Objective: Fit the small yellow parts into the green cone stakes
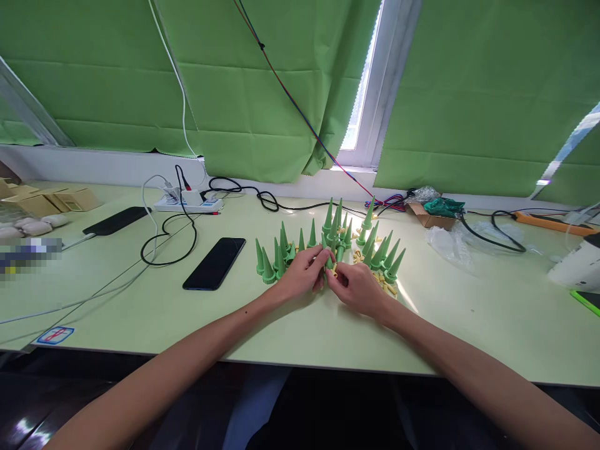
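Observation:
Both my hands meet over the table's middle, fingers pinched. My left hand [305, 270] grips a green cone [329, 259] with a wider base end. Close beside it, my right hand [357, 284] pinches a small yellowish piece [334, 270] at the cone's lower end; whether it sits inside the cone is hidden by my fingers. Several like green cones stand upright to the left [268, 267], behind and to the right [394, 265] of my hands. Small yellowish pieces [385, 284] lie scattered among the right-hand cones.
A black phone [214, 264] lies left of the cones, with a looped black cable and a power strip [187, 203] behind it. Cardboard boxes [51, 199] stand far left. At the back right are a small open box [429, 215], clear plastic bags [452, 247] and an orange bar [553, 224].

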Tool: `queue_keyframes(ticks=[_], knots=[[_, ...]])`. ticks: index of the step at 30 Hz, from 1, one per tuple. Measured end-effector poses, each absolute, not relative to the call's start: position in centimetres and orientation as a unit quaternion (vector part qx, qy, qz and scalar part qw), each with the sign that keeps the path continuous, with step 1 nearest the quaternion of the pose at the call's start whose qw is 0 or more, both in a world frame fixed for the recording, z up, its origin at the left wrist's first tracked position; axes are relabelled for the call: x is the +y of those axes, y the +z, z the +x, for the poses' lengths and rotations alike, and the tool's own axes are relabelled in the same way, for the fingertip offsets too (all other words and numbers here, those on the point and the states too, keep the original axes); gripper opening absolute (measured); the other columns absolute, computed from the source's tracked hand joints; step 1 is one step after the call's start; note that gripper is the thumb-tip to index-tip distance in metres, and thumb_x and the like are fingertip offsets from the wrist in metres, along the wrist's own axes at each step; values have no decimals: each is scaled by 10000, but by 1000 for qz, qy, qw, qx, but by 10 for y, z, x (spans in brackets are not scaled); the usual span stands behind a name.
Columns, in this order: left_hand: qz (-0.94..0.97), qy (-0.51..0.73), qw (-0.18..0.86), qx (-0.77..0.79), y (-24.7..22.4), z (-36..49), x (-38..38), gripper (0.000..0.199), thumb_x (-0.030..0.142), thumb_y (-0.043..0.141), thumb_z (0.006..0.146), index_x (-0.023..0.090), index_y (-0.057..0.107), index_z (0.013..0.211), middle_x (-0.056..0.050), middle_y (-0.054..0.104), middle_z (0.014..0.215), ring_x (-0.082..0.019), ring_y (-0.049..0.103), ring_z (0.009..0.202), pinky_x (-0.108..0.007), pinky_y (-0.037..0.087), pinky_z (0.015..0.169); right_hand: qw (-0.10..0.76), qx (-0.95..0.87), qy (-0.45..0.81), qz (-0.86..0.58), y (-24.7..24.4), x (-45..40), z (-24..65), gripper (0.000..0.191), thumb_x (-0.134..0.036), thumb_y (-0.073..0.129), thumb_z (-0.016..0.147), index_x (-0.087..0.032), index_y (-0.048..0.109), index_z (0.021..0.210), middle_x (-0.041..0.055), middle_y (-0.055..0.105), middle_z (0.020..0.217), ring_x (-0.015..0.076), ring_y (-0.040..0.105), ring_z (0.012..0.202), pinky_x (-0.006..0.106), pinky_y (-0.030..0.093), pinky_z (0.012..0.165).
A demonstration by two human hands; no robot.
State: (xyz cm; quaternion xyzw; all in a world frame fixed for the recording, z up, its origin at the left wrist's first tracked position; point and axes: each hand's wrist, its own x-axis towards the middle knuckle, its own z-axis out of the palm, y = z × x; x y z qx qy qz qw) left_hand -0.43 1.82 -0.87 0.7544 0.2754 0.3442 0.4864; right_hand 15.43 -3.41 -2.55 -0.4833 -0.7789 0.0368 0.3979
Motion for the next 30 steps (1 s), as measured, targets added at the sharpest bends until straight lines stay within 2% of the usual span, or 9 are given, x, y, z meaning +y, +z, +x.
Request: queue_keyframes(ticks=[7,20,30], knots=[[760,333,484,276,-9,-4,18,430,537,401,973,160,543,822,45,498,504,-101,480,393,-227,373,420,355,-799,-7,-484,-24,-37,154,329,-245,461,887,-215,314,594,-56,328,473,77,234,433,263,207,496],[762,319,491,275,-10,-2,16,414,505,406,980,165,522,773,56,440,468,-92,418,390,-233,323,411,269,-819,-104,-495,-26,-37,154,266,-246,458,903,-174,508,652,-48,375,474,92,260,435,265,192,499],[767,313,486,279,-12,-2,18,429,528,396,976,166,521,784,53,453,470,-93,418,384,-236,324,411,265,-818,-93,-502,-24,-38,153,281,-238,460,887,-180,463,612,-50,325,478,89,214,456,267,173,503]])
